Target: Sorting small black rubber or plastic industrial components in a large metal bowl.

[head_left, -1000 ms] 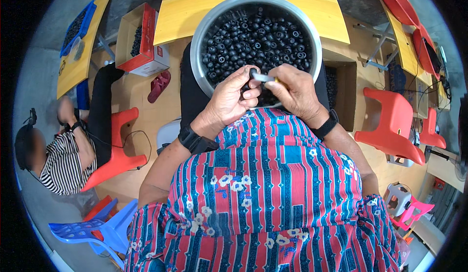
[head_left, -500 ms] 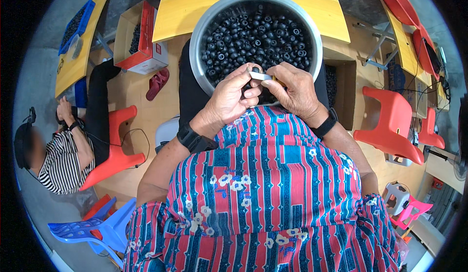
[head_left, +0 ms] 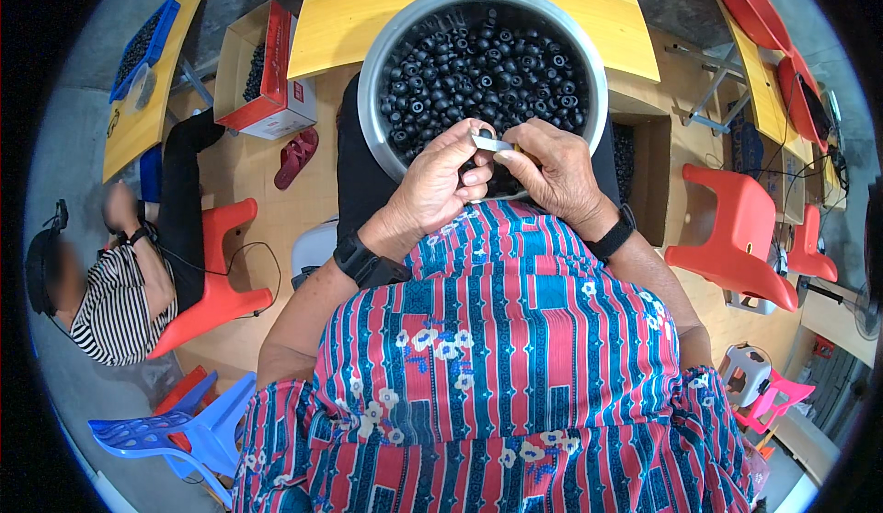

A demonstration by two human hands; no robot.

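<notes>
Both of my hands meet over the near rim of a wide metal basin (head_left: 368, 99) full of small round black parts (head_left: 478, 71), many with a hole in one end. My left hand (head_left: 440, 174) is closed on one such black part (head_left: 485, 133), pinched between thumb and fingers. In my right hand (head_left: 563, 168), closed, is a small knife with a short pale blade (head_left: 492, 144) and a bit of yellow handle showing. The blade lies against or just beside the black part; its exact contact is hidden by my fingers.
A yellow table (head_left: 340, 16) stands behind the basin. Left are a red-and-white box (head_left: 285, 103) of black parts and a seated person (head_left: 129, 311) in stripes. Right are a cardboard box (head_left: 653, 163) and a red stool (head_left: 736, 228). A blue chair (head_left: 212, 430) stands lower left.
My hands, the knife and the black part stay almost where they were. The hands of the person at the left have shifted and are blurred now.
</notes>
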